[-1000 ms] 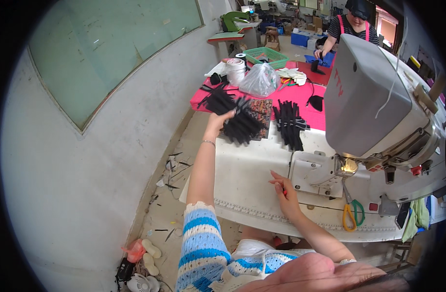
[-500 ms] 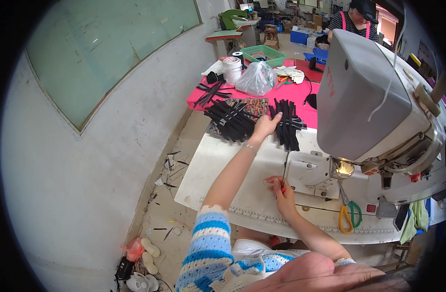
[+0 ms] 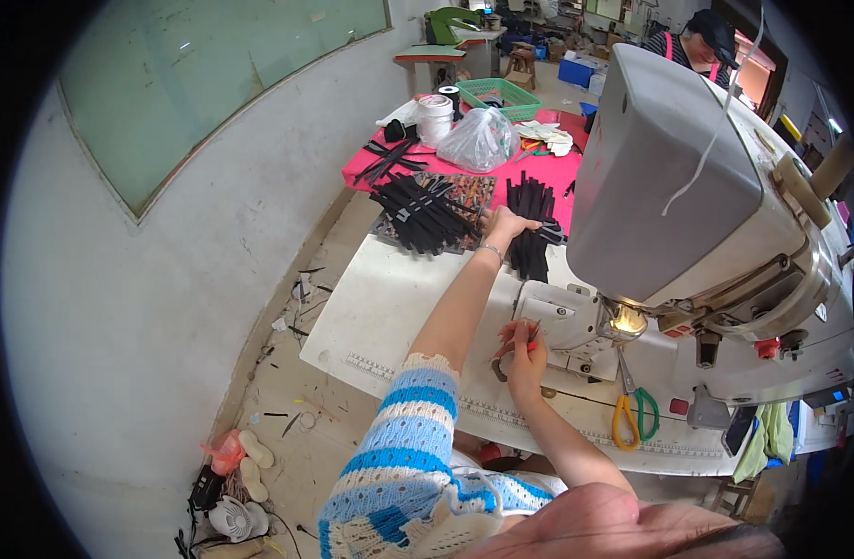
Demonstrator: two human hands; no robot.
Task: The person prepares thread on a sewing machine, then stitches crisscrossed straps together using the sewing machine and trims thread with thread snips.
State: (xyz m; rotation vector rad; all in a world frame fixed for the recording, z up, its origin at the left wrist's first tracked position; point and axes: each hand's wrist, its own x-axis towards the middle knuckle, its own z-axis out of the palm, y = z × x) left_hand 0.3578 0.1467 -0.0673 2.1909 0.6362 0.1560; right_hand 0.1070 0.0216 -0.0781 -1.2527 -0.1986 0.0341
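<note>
My left hand [image 3: 507, 226] reaches across the table to the black strips, thumb stretched out over the right pile of strips [image 3: 531, 200]. Its other fingers point toward the left pile of strips [image 3: 422, 214], and nothing shows in its grasp. Grey bands cross both piles. Closer in, my right hand [image 3: 525, 361] is closed around a small red-handled tool [image 3: 533, 344] with a dark pointed tip. A short dark curved strip [image 3: 499, 368] hangs at its fingertips. The hand is left of the sewing machine's lit needle area [image 3: 627, 321].
The grey sewing machine head [image 3: 669, 177] fills the right side. Scissors [image 3: 635, 415] with orange and green handles lie near the table's front edge. Behind the strips stand a clear plastic bag [image 3: 479, 142], a white tub [image 3: 434, 121] and a green basket [image 3: 501, 98]. A person [image 3: 697, 47] is at the far right.
My view has shifted, moving the scene leftward. The right hand's fingers have drawn together, and the dark curved strip now shows at them. My left hand stays by the piles, its fingers slightly moved.
</note>
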